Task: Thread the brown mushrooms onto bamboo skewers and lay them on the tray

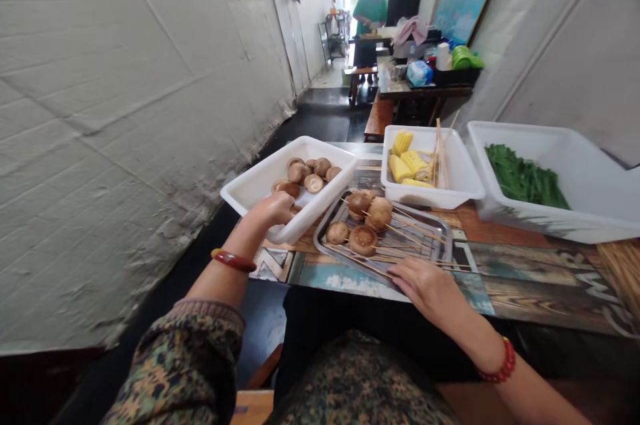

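Pale walls (pixel 140 91) are flanking the counter (pixel 537 278), where skewered mushrooms (pixel 363 240) are lying in a metal tray (pixel 449 241). Loose mushrooms (pixel 314 183) are sitting in a white tub (pixel 320 203), my left hand (pixel 277 207) leaning in beside them; its fingertips are hiding, so I cannot tell what that grip is holding. My right hand (pixel 423 283) is resting at the tray's near edge, grip narrow by the sticks (pixel 400 258), possibly pinching one. I am judging mushrooms light, soft, easily torn, best cupped around the cap.

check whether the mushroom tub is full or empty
Neither: the white tub is partly filled. Mushrooms cover some of its floor, and bare floor shows beside them.
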Demonstrator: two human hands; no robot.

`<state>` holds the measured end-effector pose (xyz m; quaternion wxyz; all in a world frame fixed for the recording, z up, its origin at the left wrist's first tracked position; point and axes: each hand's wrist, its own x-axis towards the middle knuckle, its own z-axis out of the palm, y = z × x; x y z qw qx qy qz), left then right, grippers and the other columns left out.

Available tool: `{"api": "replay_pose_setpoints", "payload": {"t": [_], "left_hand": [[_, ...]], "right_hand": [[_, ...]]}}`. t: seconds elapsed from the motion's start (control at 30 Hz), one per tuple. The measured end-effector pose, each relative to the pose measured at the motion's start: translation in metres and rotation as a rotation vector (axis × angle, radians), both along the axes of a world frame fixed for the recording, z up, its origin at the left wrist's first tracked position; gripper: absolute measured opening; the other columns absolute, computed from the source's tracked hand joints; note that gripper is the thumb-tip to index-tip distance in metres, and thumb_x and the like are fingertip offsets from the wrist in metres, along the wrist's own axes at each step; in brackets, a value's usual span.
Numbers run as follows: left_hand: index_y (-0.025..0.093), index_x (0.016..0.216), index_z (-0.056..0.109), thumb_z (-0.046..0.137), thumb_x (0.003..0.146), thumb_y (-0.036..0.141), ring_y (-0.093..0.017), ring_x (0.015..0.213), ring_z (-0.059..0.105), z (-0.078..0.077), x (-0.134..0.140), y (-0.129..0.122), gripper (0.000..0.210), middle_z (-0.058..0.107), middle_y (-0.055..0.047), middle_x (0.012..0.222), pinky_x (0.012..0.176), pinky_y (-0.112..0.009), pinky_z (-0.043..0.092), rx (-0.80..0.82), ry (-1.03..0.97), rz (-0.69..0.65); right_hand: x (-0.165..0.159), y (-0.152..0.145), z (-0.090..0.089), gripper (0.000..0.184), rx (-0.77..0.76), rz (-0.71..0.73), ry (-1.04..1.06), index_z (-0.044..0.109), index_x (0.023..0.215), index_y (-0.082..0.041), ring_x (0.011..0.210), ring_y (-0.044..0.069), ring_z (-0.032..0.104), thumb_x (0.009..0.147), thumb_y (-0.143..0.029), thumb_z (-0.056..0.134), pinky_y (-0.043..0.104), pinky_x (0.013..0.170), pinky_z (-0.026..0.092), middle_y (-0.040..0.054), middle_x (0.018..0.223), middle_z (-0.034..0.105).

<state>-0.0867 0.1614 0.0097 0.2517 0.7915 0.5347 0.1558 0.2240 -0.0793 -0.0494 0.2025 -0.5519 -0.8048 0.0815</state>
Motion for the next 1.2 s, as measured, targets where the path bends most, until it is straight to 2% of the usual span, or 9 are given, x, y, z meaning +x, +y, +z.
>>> {"api": "replay_pose_setpoints", "payload": {"t": [0.13, 0.23, 0.33, 0.43, 0.57, 0.7, 0.87, 1.07, 1.2], "left_hand": [[0.019, 0.052, 0.056, 0.077, 0.050, 0.022, -0.018, 0.062, 0.052, 0.008, -0.002, -0.002, 0.021, 0.051, 0.002, 0.051, 0.059, -0.028, 0.039, -0.063, -0.230, 0.071], [0.017, 0.069, 0.059, 0.077, 0.058, 0.034, -0.015, 0.062, 0.054, 0.016, -0.004, -0.014, 0.027, 0.058, 0.001, 0.061, 0.058, -0.026, 0.043, -0.072, -0.486, 0.164], [0.016, 0.088, 0.058, 0.071, 0.070, 0.048, -0.016, 0.067, 0.061, 0.025, -0.003, -0.038, 0.038, 0.065, -0.003, 0.076, 0.062, -0.030, 0.051, -0.116, -0.759, 0.200], [0.016, 0.096, 0.059, 0.071, 0.074, 0.050, -0.019, 0.075, 0.067, 0.029, 0.006, -0.072, 0.042, 0.069, -0.007, 0.085, 0.068, -0.033, 0.055, -0.180, -0.952, 0.177], [0.016, 0.106, 0.062, 0.072, 0.078, 0.025, -0.023, 0.090, 0.071, 0.023, 0.031, -0.117, 0.031, 0.072, -0.012, 0.105, 0.075, -0.032, 0.057, -0.509, -1.435, 0.059], [0.010, 0.119, 0.059, 0.056, 0.088, 0.021, -0.026, 0.103, 0.070, 0.009, 0.056, -0.149, 0.033, 0.070, -0.018, 0.114, 0.091, -0.037, 0.054, -0.748, -1.675, 0.090], [0.004, 0.128, 0.055, 0.043, 0.094, 0.031, -0.030, 0.110, 0.067, -0.003, 0.066, -0.169, 0.045, 0.067, -0.023, 0.119, 0.094, -0.039, 0.053, -0.933, -1.816, 0.142], [0.006, 0.123, 0.060, 0.037, 0.097, 0.047, -0.027, 0.100, 0.068, -0.012, 0.065, -0.172, 0.054, 0.068, -0.021, 0.117, 0.074, -0.033, 0.058, -0.941, -1.833, 0.179], [0.009, 0.120, 0.062, 0.044, 0.088, 0.067, -0.029, 0.101, 0.067, -0.017, 0.064, -0.173, 0.069, 0.067, -0.022, 0.118, 0.074, -0.034, 0.058, -0.897, -1.845, 0.156]], "right_hand": [[0.000, 0.004, -0.007, 0.017, -0.029, -0.032, -0.029, 0.068, 0.099, -0.021, 0.083, 0.022, 0.068, 0.096, -0.019, 0.051, 0.034, 0.074, 0.056, 0.0076, 0.093, 0.070], [0.000, 0.010, -0.015, 0.018, -0.038, -0.007, -0.003, 0.068, 0.094, -0.023, 0.079, 0.021, 0.068, 0.097, -0.020, 0.050, 0.034, 0.073, 0.055, 0.0059, 0.088, 0.070], [0.000, 0.015, -0.023, 0.019, -0.033, 0.029, 0.023, 0.066, 0.089, -0.023, 0.076, 0.021, 0.068, 0.097, -0.021, 0.049, 0.034, 0.072, 0.054, 0.0046, 0.084, 0.070], [-0.003, 0.020, -0.026, 0.018, -0.031, 0.034, -0.001, 0.065, 0.085, -0.024, 0.073, 0.021, 0.068, 0.096, -0.021, 0.050, 0.033, 0.070, 0.053, 0.0036, 0.081, 0.070], [-0.013, 0.025, -0.018, 0.017, -0.014, 0.003, -0.121, 0.063, 0.081, -0.022, 0.072, 0.020, 0.067, 0.094, -0.018, 0.053, 0.029, 0.066, 0.049, 0.0035, 0.079, 0.070], [-0.019, 0.026, -0.009, 0.020, -0.010, -0.045, -0.235, 0.063, 0.077, -0.021, 0.072, 0.019, 0.067, 0.094, -0.015, 0.052, 0.028, 0.065, 0.045, 0.0044, 0.077, 0.069], [-0.017, 0.025, -0.007, 0.015, -0.002, -0.080, -0.279, 0.064, 0.080, -0.021, 0.072, 0.019, 0.067, 0.092, -0.015, 0.057, 0.026, 0.064, 0.044, 0.0030, 0.078, 0.069], [-0.027, 0.030, -0.011, 0.017, 0.036, -0.096, -0.320, 0.063, 0.077, -0.020, 0.070, 0.020, 0.066, 0.091, -0.012, 0.056, 0.028, 0.062, 0.043, 0.0056, 0.076, 0.069], [-0.026, 0.026, -0.006, 0.016, 0.049, -0.105, -0.341, 0.062, 0.078, -0.018, 0.072, 0.023, 0.066, 0.090, -0.010, 0.055, 0.030, 0.064, 0.044, 0.0085, 0.078, 0.068]]}}
